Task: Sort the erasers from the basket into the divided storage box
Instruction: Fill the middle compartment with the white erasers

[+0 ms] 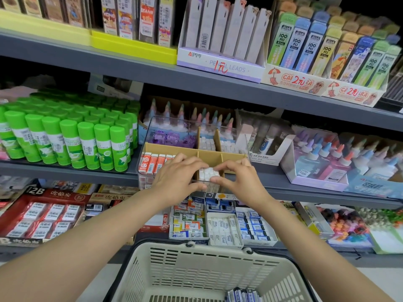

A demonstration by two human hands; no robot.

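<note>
A clear divided storage box point(150, 124) with brown cardboard dividers stands on the middle shelf. Its front-left compartment holds red-and-white erasers point(152, 162). In a front middle compartment sits a block of small white erasers point(207, 173). My left hand point(177, 173) and my right hand point(238, 177) hold this block from the left and right, fingers curled round it. White erasers point(207, 143) fill the rear compartments, and purple items point(171, 137) lie at the rear left. The cream basket point(196, 269) sits below, with blue-wrapped erasers point(243, 295) at its bottom.
Green glue sticks point(69, 136) stand left of the box, liquid glue bottles point(322, 158) to its right. The shelf above carries pencil lead boxes point(222, 35). The lower shelf holds boxed erasers point(220, 223) and red packs point(45, 216).
</note>
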